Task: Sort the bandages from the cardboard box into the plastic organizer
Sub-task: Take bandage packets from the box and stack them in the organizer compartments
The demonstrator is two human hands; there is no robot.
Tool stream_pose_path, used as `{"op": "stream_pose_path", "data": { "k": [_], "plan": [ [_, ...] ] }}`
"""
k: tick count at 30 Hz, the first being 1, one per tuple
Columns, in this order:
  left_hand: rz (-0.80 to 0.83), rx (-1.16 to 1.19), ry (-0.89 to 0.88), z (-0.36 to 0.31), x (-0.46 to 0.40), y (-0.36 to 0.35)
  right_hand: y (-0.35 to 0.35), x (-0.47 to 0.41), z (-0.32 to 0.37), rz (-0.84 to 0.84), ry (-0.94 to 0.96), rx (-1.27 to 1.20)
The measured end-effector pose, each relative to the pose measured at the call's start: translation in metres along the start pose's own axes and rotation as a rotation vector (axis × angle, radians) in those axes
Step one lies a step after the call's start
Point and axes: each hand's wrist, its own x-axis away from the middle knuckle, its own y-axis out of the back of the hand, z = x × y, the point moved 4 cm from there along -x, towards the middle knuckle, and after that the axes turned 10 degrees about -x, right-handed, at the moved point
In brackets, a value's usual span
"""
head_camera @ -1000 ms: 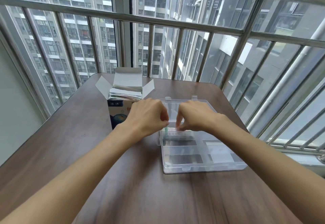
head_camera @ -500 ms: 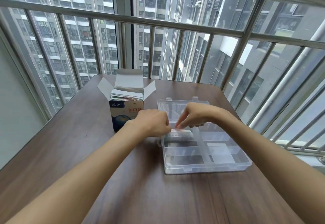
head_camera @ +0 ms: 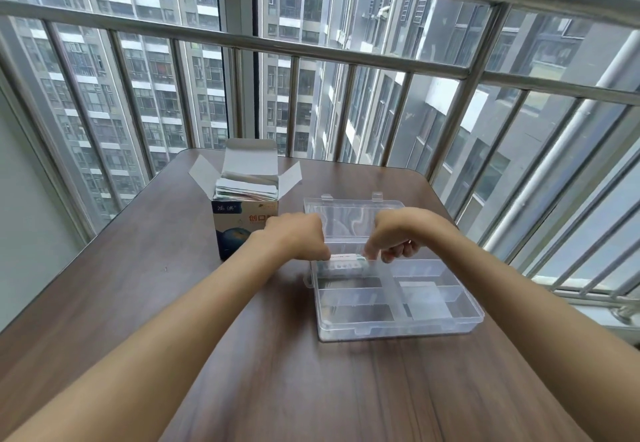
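Nearest the person, two bare forearms reach out over the brown wooden table (head_camera: pixel 214 365) toward 12 o'clock. Beyond them sits the clear organizer (head_camera: pixel 398 329), lid laid open flat behind it at 12 o'clock, its tray split into compartments; pale contents lie in the right-hand compartments, too blurred to name. At the tray's far-left compartment both hands meet over a small stack of bandages (head_camera: pixel 346 261), white with a green edge, which rests in or just at the top of that compartment. From 9 o'clock the left hand (head_camera: pixel 294 237) has its fingers curled together, pinching the stack's left end. From 3 o'clock the right hand (head_camera: pixel 398 233) has its forefinger pressed down on the stack's right end, the other fingers curled under; whether it grips the stack I cannot tell. Farther off, at 10 o'clock from the organizer and just beside the left wrist, stands the cardboard box (head_camera: pixel 239 223), flaps up, more bandages packed inside. Behind the table runs a metal railing (head_camera: pixel 311 53), with high-rise blocks beyond.
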Motion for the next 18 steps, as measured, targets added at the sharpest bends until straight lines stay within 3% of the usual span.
{"op": "stream_pose_path", "data": {
  "k": [4, 11, 15, 18],
  "plan": [
    [0.008, 0.022, 0.002, 0.002, -0.002, 0.0, -0.006, 0.005, 0.011, -0.156, 0.077, 0.102],
    [-0.005, 0.02, -0.011, 0.001, -0.002, 0.0, -0.005, 0.008, 0.008, -0.177, 0.061, 0.058],
    [-0.041, 0.042, 0.002, 0.002, 0.0, -0.001, -0.002, 0.005, 0.005, -0.453, 0.184, 0.146],
    [-0.028, 0.044, -0.008, 0.002, 0.0, 0.0, -0.006, -0.001, 0.003, -0.444, 0.262, 0.065]
  ]
}}
